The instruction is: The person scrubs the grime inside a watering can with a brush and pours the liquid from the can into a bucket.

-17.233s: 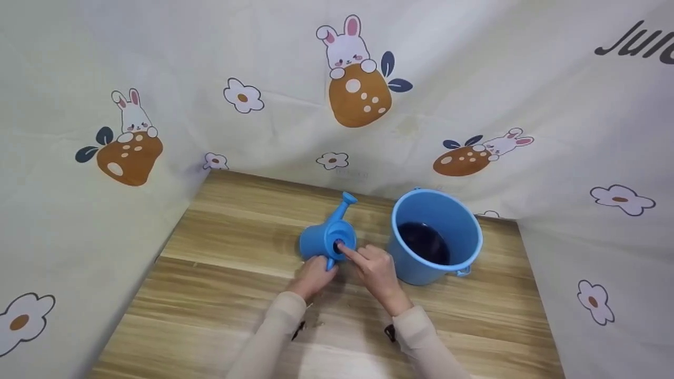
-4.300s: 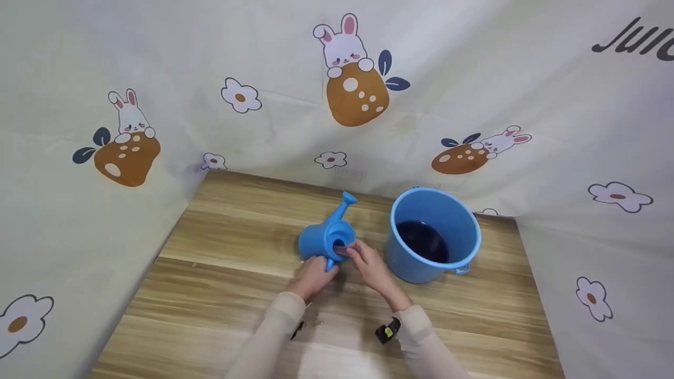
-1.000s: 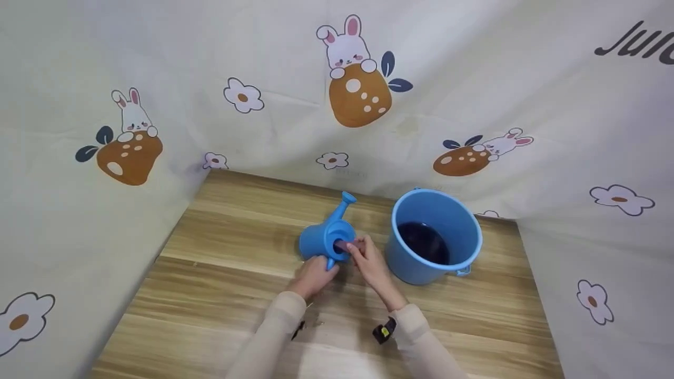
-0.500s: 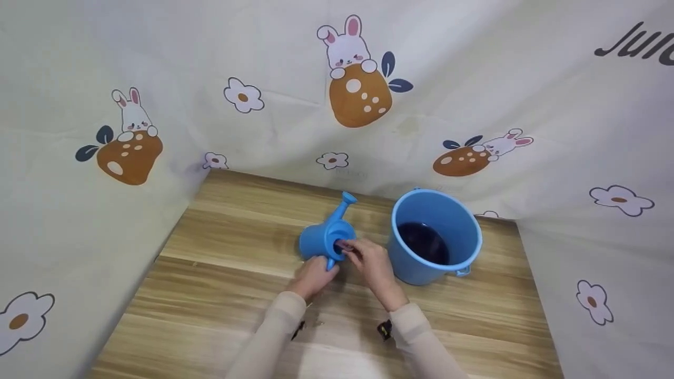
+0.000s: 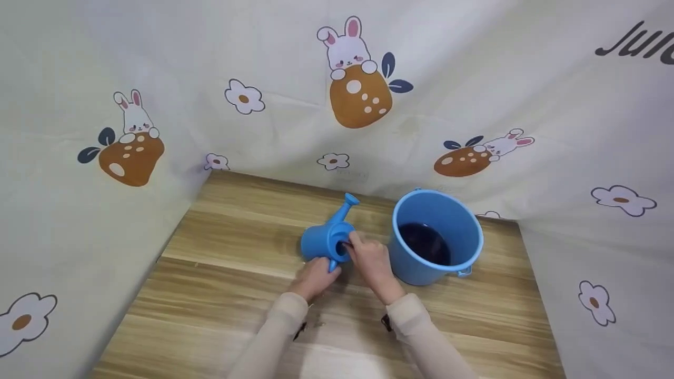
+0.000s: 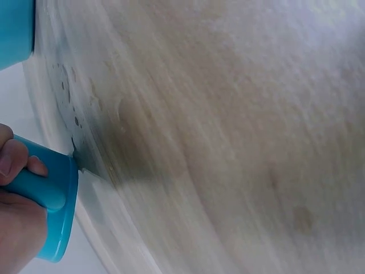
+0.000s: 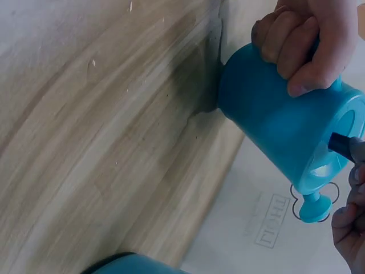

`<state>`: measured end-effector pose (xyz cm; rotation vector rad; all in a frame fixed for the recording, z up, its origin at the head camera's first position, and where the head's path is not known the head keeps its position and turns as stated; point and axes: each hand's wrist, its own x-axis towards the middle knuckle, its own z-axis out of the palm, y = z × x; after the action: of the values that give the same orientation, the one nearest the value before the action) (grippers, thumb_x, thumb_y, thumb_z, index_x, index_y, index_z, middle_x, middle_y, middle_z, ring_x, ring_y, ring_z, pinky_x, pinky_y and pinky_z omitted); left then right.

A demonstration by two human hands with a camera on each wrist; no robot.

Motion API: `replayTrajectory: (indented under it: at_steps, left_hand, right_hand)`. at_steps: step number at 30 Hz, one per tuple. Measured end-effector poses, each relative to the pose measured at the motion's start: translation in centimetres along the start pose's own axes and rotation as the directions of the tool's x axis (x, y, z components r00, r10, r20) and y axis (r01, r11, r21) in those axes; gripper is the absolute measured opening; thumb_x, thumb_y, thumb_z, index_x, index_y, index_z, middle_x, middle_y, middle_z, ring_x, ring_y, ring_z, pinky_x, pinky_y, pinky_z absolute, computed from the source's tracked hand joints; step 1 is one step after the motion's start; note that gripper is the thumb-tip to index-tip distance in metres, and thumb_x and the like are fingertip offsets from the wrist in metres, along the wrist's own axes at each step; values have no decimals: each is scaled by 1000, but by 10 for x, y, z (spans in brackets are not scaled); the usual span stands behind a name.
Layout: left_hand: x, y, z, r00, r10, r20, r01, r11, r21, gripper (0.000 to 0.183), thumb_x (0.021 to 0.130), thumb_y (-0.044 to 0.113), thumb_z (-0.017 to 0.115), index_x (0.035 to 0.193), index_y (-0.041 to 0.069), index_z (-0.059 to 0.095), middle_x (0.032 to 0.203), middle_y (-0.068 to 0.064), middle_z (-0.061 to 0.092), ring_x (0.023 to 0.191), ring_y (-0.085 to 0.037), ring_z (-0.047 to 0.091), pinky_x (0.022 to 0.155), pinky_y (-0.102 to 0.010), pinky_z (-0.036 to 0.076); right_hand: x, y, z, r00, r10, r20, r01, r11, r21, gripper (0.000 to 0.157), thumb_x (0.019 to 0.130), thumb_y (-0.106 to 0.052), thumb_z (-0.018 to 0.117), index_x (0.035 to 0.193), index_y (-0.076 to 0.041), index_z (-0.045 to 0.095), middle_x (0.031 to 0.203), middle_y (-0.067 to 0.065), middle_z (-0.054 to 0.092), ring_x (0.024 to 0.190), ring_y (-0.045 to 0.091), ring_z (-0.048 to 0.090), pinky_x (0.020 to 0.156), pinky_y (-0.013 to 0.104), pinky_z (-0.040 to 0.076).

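Note:
A blue watering can (image 5: 316, 242) stands on the wooden table, its spout toward the back wall. My left hand (image 5: 316, 276) grips its handle; in the left wrist view the fingers of that hand (image 6: 17, 222) curl round the handle. At the can's top opening, my right hand (image 5: 373, 263) pinches a dark purplish-brown strip. In the right wrist view the strip (image 7: 340, 145) runs from the fingertips of the right hand (image 7: 349, 217) into the opening, its inner end hidden. I cannot tell what kind of thing the strip is.
A larger blue bucket (image 5: 410, 269) with dark liquid (image 5: 425, 243) in its bottom stands close to the right of my right hand. A wet patch (image 7: 199, 108) spreads by the can's base. Printed cloth walls (image 5: 284, 131) enclose the table (image 5: 221, 221) at the back and sides.
Seventeen seconds ago my right index finger pointed into the opening; later the strip stuck out between my fingers. Since half a second ago the right hand has turned, its thumb higher. The left hand stays put.

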<state>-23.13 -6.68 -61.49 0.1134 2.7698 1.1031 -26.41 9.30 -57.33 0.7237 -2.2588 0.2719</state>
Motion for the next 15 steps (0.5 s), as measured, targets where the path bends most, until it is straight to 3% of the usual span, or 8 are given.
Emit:
replayTrajectory:
  at_steps: [8,15]
  left_hand:
    - [-1,0,0,999,-31,16,32,999,-25,35,90,33,55,63,20,37,62,6,39,55,-13,41,51,-28,35]
    - [0,1,-1,998,-44,38,45,999,-23,32,90,33,55,65,20,40,62,4,45,54,-13,46,51,-29,38]
  right_hand:
    - [-2,7,0,999,-33,38,31,998,48,26,85,-27,77,83,-15,55,53,0,43,41,18,47,39,32,39]
    - [-4,5,-5,995,-98,13,95,985,148,26,82,-17,78,75,-15,53,55,-3,43,45,12,43,43,26,36]
